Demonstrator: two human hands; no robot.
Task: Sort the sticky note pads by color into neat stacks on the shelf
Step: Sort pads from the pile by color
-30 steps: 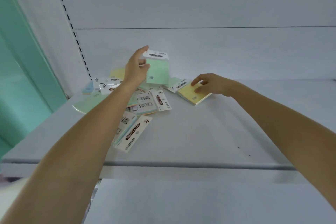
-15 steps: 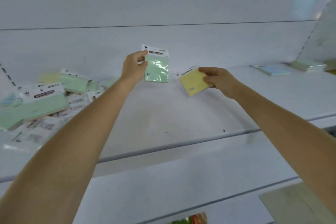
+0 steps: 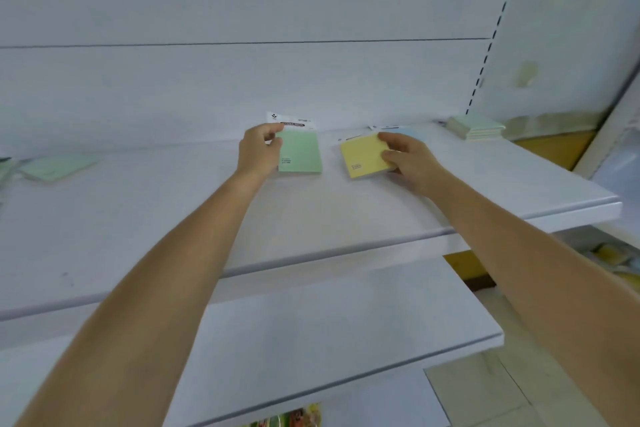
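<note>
My left hand (image 3: 260, 152) grips a green sticky note pad (image 3: 300, 152) by its left edge, holding it upright just above the white shelf (image 3: 311, 218). My right hand (image 3: 408, 158) holds a yellow pad (image 3: 363, 156), tilted, with the thumb on top and fingers underneath. A blue pad (image 3: 410, 132) lies behind the yellow one, mostly hidden by my right hand. A neat stack of green pads (image 3: 474, 127) sits at the shelf's far right corner. One loose green pad (image 3: 57, 166) lies at the far left.
A second white shelf (image 3: 311, 350) runs below the upper one. The back panel (image 3: 242, 80) closes off the rear, with a slotted upright (image 3: 491, 35) at the right. The shelf's right end stops near a yellow wall area (image 3: 554, 146).
The view has swung right and both hands have carried their pads rightward and lower toward the shelf. The messy pile has slid out of view at the left; the green stack is now nearer.
</note>
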